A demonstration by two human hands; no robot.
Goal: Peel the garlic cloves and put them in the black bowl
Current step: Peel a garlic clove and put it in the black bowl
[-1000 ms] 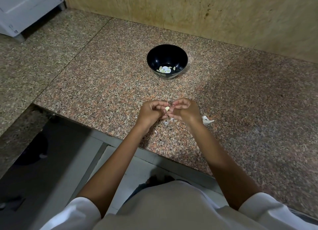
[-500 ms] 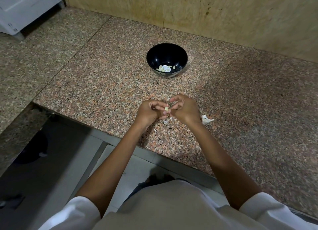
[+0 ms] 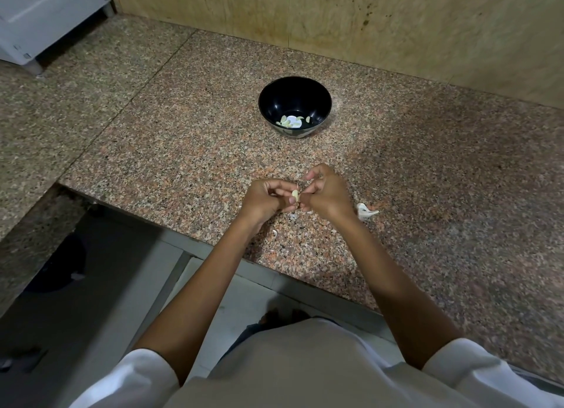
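Garlic clove (image 3: 295, 194): pale, upright, held off the counter (image 3: 183, 139) in the narrow gap between the two sets of fingers.

Left hand (image 3: 262, 197): fingers (image 3: 276, 187) curled in tight, thumb and forefinger pinching the clove from its left side.

Right hand (image 3: 328, 194): fingers (image 3: 314, 175) bent and drawn narrow, tips closed on the clove's right side. Whether they pinch loose skin or the clove body, cannot tell.

Skin scrap (image 3: 366, 210): white, lying on the granite just right of the right wrist. A smaller fleck (image 3: 275, 233) lies under the left wrist.

Edges: the counter's front lip runs on a slant close behind both wrists, and beyond it is a drop to the pale floor (image 3: 244, 297).

Open room: bare granite straight ahead of the fingertips up to the black bowl (image 3: 320, 102), which stands well apart from them. There is broad bare stone to the right of the right hand, and less to the left of the left hand, where the lip cuts in.

Peeled cloves (image 3: 290, 121): a few on the bowl's bottom.

Wall (image 3: 366, 19): rises near behind the bowl. White appliance (image 3: 45, 10): far corner, well left of the fingers.
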